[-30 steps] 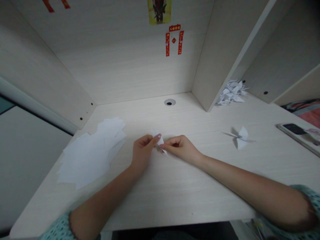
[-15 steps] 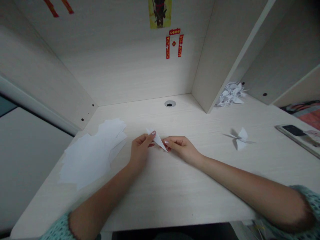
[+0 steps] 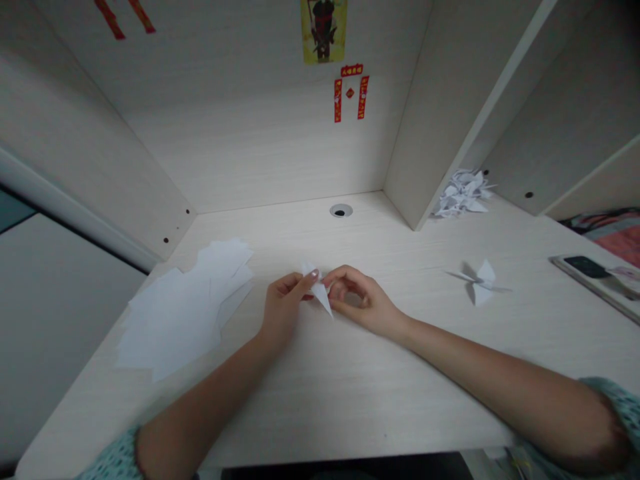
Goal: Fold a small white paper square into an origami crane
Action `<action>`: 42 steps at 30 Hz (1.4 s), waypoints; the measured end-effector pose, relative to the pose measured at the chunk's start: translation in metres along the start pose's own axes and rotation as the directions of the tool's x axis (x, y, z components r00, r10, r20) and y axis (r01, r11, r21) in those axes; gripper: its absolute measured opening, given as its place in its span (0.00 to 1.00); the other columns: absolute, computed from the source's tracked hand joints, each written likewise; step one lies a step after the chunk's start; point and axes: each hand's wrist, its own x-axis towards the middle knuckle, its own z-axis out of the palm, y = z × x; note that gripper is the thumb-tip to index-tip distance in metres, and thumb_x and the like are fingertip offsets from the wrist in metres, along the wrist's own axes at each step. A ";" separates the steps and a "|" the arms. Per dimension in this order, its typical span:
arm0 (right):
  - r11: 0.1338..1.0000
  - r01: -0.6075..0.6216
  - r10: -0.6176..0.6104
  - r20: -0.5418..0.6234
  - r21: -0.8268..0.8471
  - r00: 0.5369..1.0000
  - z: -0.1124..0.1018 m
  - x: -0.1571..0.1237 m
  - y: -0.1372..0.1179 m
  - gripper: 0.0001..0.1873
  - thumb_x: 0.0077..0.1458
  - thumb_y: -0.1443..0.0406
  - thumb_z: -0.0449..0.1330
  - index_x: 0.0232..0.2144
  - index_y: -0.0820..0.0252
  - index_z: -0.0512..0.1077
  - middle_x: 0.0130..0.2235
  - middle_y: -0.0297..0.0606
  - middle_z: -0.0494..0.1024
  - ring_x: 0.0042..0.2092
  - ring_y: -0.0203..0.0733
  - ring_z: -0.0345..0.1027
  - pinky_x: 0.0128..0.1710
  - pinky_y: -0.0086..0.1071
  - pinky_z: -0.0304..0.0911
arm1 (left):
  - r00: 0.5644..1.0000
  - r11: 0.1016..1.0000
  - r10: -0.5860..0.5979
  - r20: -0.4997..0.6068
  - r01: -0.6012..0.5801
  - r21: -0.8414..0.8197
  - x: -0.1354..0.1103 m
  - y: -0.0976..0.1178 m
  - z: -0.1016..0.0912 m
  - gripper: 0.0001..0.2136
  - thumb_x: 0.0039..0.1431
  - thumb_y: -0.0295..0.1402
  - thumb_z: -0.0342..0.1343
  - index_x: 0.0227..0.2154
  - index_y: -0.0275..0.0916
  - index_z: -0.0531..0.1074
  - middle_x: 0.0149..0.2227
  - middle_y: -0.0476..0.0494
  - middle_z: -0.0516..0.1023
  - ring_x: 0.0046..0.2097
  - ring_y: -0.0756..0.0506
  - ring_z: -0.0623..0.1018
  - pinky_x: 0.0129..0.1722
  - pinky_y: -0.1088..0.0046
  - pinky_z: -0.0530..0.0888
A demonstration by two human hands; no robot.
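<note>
A small, narrow folded piece of white paper (image 3: 320,296) is held just above the pale wooden desk (image 3: 350,373) near its middle. My left hand (image 3: 284,308) pinches its upper end between thumb and forefinger. My right hand (image 3: 356,300) touches the paper's right side with thumb and fingertips, its fingers curled in an arch. The lower tip of the paper points down toward the desk.
A loose pile of white paper sheets (image 3: 185,307) lies to the left. A finished paper crane (image 3: 477,283) sits on the right, with a heap of folded cranes (image 3: 463,193) behind it by the shelf divider. A phone (image 3: 595,273) lies at the far right. A cable hole (image 3: 341,211) is at the back.
My right hand has lifted its fingers into an arch and shifted its hold on the folded paper. The paper has turned slightly, its tip pointing more downward. My left hand stays nearly in place.
</note>
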 end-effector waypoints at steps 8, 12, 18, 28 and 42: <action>0.991 0.060 -0.062 -0.015 -0.122 0.998 -0.004 0.002 0.007 0.06 0.51 0.64 0.61 0.34 0.58 0.75 0.32 0.37 0.73 0.31 0.36 0.65 0.32 0.31 0.61 | 0.999 0.989 0.021 0.041 -0.027 0.149 -0.003 0.001 0.002 0.16 0.48 0.44 0.60 0.18 0.36 0.73 0.19 0.51 0.70 0.25 0.52 0.69 0.29 0.76 0.67; 0.994 0.046 -0.056 -0.105 -0.097 0.993 -0.002 0.002 0.009 0.06 0.51 0.61 0.62 0.28 0.59 0.74 0.30 0.37 0.74 0.33 0.38 0.66 0.34 0.32 0.60 | 0.995 0.992 0.019 0.095 -0.030 0.119 -0.005 0.003 0.004 0.15 0.49 0.44 0.58 0.19 0.36 0.75 0.21 0.49 0.73 0.27 0.50 0.71 0.31 0.75 0.69; 0.995 -0.009 -0.009 -0.177 -0.098 0.984 -0.002 0.004 0.010 0.09 0.50 0.61 0.62 0.23 0.60 0.72 0.28 0.34 0.70 0.32 0.37 0.63 0.34 0.32 0.58 | 0.993 0.991 0.012 0.115 -0.027 0.134 -0.005 -0.003 0.004 0.13 0.51 0.42 0.57 0.24 0.37 0.78 0.25 0.48 0.77 0.30 0.50 0.73 0.33 0.75 0.71; 0.994 -0.105 0.098 -0.273 -0.011 0.957 0.001 0.003 0.016 0.10 0.47 0.59 0.64 0.24 0.60 0.73 0.27 0.34 0.72 0.29 0.35 0.63 0.31 0.30 0.58 | 0.992 0.981 0.059 0.108 -0.078 0.178 -0.004 -0.007 0.004 0.12 0.52 0.41 0.57 0.27 0.38 0.79 0.27 0.48 0.78 0.32 0.48 0.74 0.33 0.75 0.72; 0.919 -0.222 0.306 -0.234 0.326 0.923 0.005 0.004 0.012 0.15 0.35 0.62 0.71 0.28 0.61 0.75 0.25 0.34 0.77 0.26 0.32 0.69 0.29 0.27 0.65 | 0.985 0.974 0.107 0.135 -0.131 0.184 -0.006 -0.003 0.005 0.12 0.49 0.39 0.61 0.21 0.37 0.69 0.22 0.53 0.70 0.27 0.52 0.69 0.27 0.78 0.64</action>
